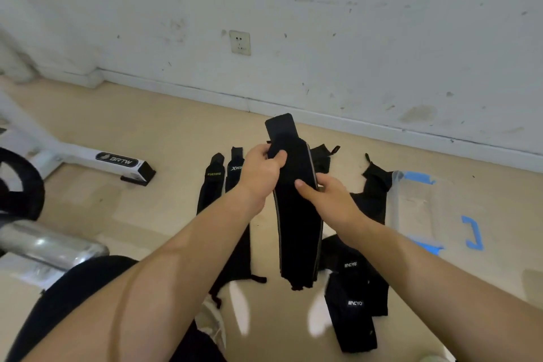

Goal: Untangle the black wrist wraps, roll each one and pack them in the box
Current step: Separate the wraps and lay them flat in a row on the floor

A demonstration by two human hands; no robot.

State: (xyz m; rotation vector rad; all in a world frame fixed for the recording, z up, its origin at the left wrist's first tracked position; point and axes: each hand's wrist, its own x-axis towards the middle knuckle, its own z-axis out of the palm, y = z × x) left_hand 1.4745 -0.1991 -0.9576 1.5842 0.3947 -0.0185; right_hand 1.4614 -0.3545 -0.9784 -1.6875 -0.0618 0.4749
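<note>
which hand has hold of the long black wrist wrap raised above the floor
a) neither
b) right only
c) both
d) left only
c: the left hand grips the upper part of the long black fabric wrist wrap, and the right hand pinches its right edge a little lower.

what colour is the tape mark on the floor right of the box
Blue; the tape mark shows best in the head view, right of the box.
</note>
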